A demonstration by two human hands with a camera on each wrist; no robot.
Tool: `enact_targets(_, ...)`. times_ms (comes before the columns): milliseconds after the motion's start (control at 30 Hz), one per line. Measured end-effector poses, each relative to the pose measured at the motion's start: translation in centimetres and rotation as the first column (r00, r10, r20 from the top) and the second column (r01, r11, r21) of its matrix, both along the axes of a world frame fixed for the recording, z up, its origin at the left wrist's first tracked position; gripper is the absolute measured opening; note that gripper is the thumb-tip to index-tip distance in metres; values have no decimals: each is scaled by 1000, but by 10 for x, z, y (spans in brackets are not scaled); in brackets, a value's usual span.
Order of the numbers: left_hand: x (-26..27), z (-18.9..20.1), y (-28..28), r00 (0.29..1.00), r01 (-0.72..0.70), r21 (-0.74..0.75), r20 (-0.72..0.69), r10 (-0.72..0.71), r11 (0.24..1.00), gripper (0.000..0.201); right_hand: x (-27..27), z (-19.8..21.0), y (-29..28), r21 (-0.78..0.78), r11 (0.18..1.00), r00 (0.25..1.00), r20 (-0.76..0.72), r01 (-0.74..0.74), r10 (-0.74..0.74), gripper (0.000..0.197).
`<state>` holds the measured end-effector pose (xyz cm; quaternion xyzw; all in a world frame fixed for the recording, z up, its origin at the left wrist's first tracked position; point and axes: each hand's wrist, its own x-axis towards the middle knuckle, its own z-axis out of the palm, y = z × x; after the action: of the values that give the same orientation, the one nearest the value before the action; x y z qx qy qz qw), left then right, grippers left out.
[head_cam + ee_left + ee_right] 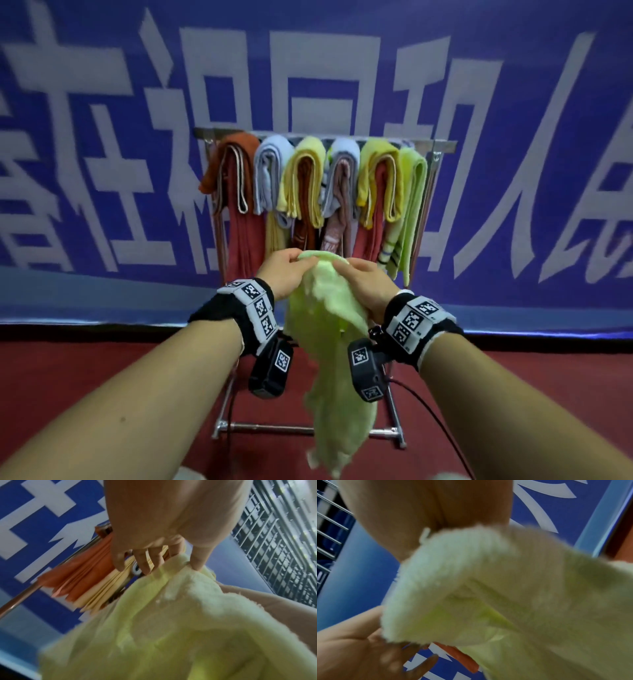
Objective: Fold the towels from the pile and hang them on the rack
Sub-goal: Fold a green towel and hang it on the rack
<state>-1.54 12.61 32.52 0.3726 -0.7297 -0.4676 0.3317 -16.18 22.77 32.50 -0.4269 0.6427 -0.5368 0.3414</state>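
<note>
A: Where is the pale green towel [329,329] sitting?

B: It is hanging in the air in front of the rack [442,145], its lower end trailing toward the red floor [102,359].

A: And each grip?

B: The left grip [284,274] is pinching the top edge between thumb and fingers. The right grip [366,284] is curling over that edge, just beside it.

A: The rack?

B: Folded towels [305,178] are draping over its top rail.

Behind the grip, left hand [279,274] and right hand [366,284] alike: black wristband [246,317], white blocks of square codes. Black camera box [272,368] under each; cable [424,399] off right one
</note>
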Motion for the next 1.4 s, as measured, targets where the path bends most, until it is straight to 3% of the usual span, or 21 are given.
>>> enact_targets(133,12,36,11,996,66,-37,-50,-68,997,8,11,35,5,-27,997,997,-26,-76,75,34)
enact_targets(300,17,55,26,980,113,-73,-155,-123,991,6,21,56,10,-58,990,966,215,-132,142,28)
enact_targets(400,18,56,30,976,122,-65,-174,-132,990,7,22,59,16,-40,977,965,155,-210,213,24)
enact_targets(500,21,53,32,973,128,-23,-191,-130,992,6,14,54,19,-60,988,987,69,-140,144,21)
enact_targets(567,24,49,32,975,144,-7,-171,-143,990,7,8,52,19,-106,991,991,95,-84,94,22)
enact_targets(667,29,45,34,968,210,53,-151,-200,976,7,5,52,20,-179,977,969,195,-120,154,20)
enact_targets(867,28,34,41,942,323,175,-157,-298,930,36,18,49,16,-222,941,939,172,-256,296,25)
enact_targets(1033,27,28,43,931,346,221,-198,-305,912,27,22,44,12,-203,938,940,138,-281,311,38)
enact_targets(1333,15,5,39,983,184,35,-5,-183,982,77,24,16,3,-196,948,968,-59,-250,243,70)
enact_targets(1400,15,1,37,981,192,36,-1,-192,981,74,26,12,3,-200,943,964,-48,-267,262,74)
